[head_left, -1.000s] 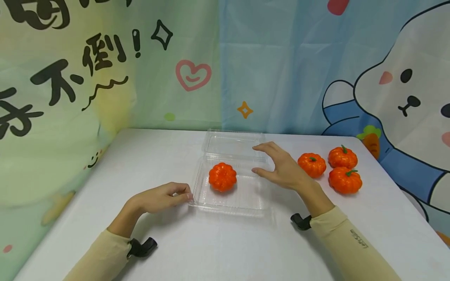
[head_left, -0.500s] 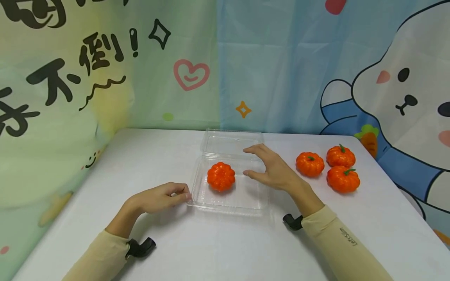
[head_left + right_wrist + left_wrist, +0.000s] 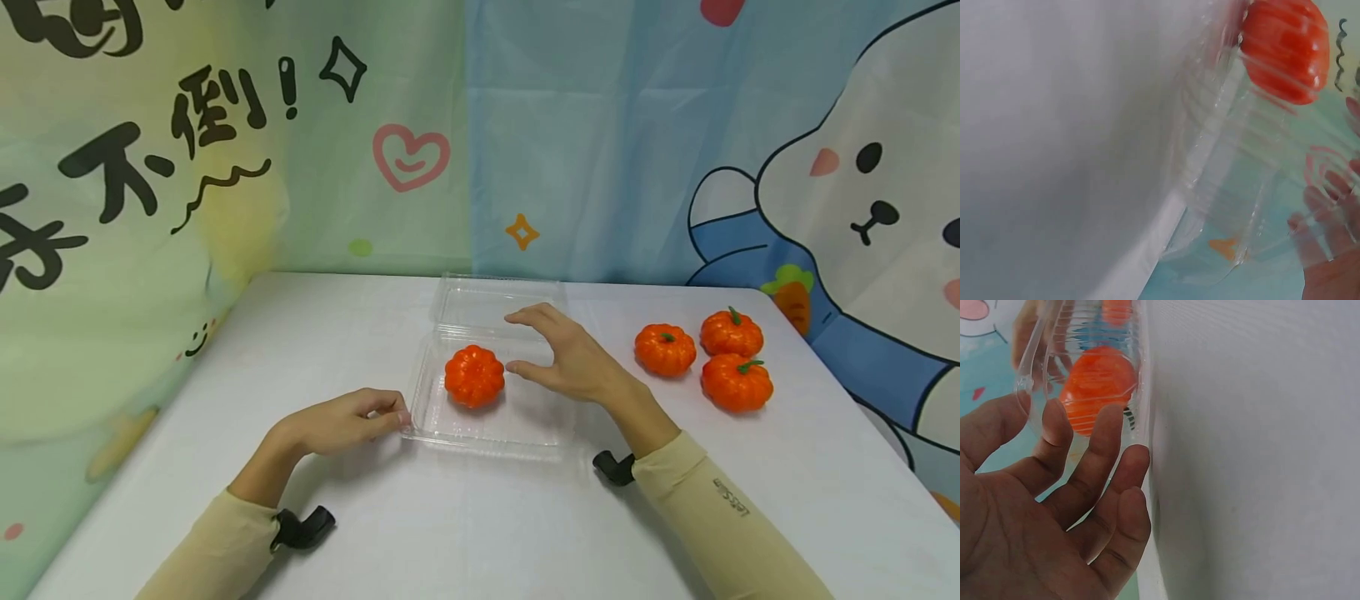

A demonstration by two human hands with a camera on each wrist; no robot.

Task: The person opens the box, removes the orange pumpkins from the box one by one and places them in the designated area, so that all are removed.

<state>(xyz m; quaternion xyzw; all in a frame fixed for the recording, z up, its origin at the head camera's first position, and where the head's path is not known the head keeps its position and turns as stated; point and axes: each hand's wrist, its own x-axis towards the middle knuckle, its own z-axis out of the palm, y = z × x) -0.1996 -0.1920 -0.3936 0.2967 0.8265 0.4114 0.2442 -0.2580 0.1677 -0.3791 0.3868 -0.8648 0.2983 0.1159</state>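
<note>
A clear plastic clamshell box lies unfolded on the table, its lid laid back at the far side. Inside, toward the left, sits one orange toy pumpkin with no stem showing on top. My left hand is at the box's near left corner; in the left wrist view, the thumb and index fingertip pinch the rim. Over the right half of the box, my right hand holds nothing, its thumb and fingers spread apart. The thumb tip is close to the pumpkin's right side.
Several steps right of the box, three more orange pumpkins with green stems stand grouped: a left one, a back one and a front one. A printed cloth backdrop hangs behind the white table.
My right hand has moved left over the box, toward the pumpkin inside, with its fingers still spread. My left hand, the box and the pumpkins have stayed in place.
</note>
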